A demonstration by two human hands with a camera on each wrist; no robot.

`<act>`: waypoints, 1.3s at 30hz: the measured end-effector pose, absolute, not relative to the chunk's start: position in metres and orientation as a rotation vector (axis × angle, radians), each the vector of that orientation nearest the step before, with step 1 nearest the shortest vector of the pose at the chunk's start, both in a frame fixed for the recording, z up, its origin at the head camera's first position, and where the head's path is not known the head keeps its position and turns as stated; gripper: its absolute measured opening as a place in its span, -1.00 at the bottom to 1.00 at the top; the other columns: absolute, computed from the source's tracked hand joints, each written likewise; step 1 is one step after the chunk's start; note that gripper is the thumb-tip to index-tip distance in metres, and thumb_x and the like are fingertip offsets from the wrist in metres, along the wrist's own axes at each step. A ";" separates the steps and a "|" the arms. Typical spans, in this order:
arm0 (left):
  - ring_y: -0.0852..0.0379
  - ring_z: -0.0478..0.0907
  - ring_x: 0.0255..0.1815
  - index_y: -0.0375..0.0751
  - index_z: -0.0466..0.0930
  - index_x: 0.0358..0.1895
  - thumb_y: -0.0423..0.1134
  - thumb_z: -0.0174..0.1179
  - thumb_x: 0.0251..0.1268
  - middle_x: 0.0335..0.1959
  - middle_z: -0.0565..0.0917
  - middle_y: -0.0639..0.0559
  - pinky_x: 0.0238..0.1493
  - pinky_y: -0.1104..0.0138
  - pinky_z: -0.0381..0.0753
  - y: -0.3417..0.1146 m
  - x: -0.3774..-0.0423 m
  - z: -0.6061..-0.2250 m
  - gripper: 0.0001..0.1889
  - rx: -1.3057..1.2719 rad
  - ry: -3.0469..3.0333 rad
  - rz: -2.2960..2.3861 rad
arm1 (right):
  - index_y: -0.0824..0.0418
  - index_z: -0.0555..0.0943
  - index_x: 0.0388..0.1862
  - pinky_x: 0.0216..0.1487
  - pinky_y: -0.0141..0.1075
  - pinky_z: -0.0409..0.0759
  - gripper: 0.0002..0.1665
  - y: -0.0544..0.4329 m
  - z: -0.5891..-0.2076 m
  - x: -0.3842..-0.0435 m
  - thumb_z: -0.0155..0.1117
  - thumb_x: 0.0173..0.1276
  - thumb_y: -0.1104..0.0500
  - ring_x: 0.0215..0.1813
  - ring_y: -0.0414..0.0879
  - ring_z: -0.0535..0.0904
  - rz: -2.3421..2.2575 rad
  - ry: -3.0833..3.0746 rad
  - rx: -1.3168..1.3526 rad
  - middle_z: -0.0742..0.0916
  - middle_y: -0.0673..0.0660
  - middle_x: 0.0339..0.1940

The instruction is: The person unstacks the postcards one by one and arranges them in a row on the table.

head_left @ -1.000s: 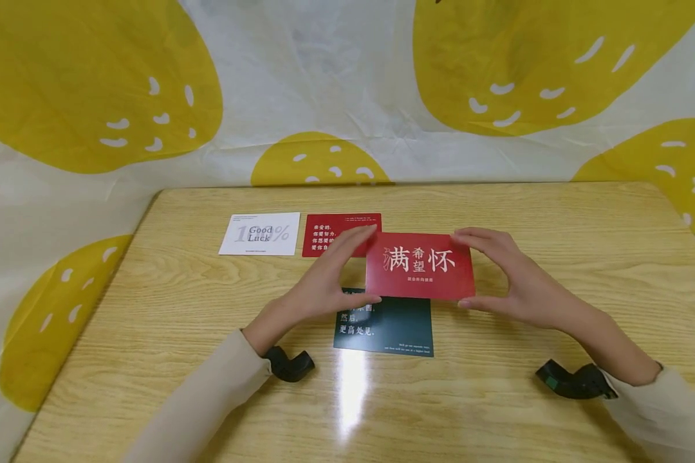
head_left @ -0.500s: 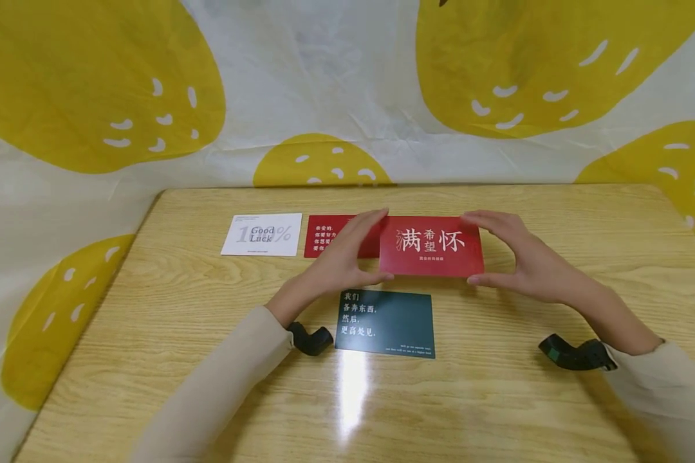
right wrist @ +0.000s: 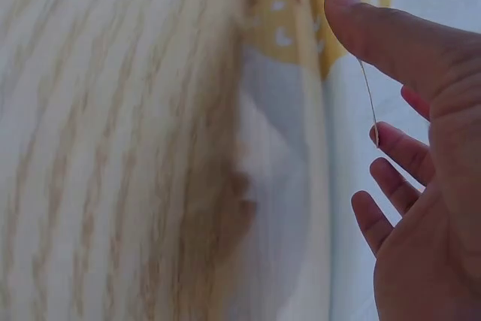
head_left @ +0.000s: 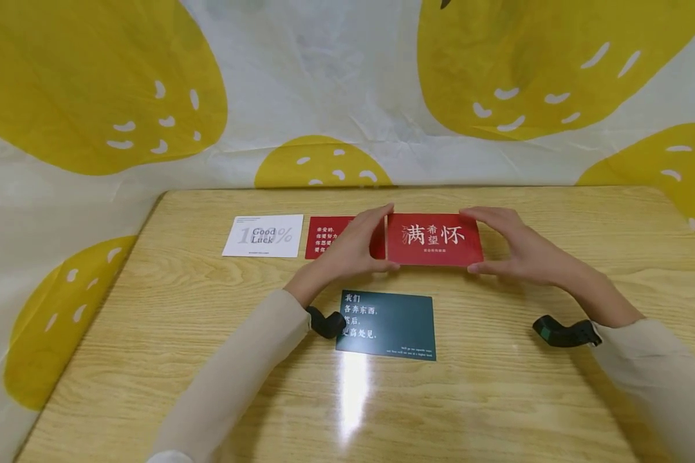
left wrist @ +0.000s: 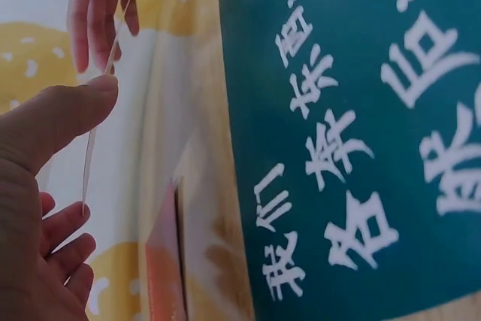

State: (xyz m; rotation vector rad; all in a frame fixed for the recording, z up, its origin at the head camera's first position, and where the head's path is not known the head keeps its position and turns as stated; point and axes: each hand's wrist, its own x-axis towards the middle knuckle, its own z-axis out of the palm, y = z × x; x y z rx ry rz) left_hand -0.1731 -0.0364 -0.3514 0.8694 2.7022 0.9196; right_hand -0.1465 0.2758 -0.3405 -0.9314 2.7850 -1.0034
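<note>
A red card [head_left: 434, 247] with large white characters is held between both hands in the head view. My left hand [head_left: 356, 247] pinches its left end between thumb and fingers, and my right hand [head_left: 518, 251] pinches the right end the same way. Both wrist views show the card edge-on, a thin card edge [left wrist: 92, 148] with the thumb at one side and a fingertip at the other. In the left wrist view it hangs above the table. Behind my left hand lies a second red card [head_left: 325, 238], partly hidden by the fingers.
A white "Good Luck" card [head_left: 263, 236] lies at the back left of the wooden table [head_left: 150, 334]. Nearer me lies a dark green card [head_left: 399, 325], overlapped at its left by the black wrist device [head_left: 326, 323]. A lemon-patterned cloth [head_left: 336, 77] hangs behind the table.
Both hands have carried the red card away from me and slightly right, from over the green card to beside the second red card. The green card's top text is now uncovered.
</note>
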 end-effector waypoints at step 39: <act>0.10 -0.05 0.49 -0.05 -0.01 0.52 0.09 0.43 -0.03 0.48 0.12 -0.02 0.45 0.26 -0.03 -0.030 -0.201 -0.372 0.06 0.792 2.680 0.762 | 0.13 0.24 0.47 0.22 0.23 0.11 0.10 0.282 -0.367 -0.184 0.58 -0.03 0.03 0.33 0.23 0.09 -0.902 2.713 -0.797 0.33 0.27 0.38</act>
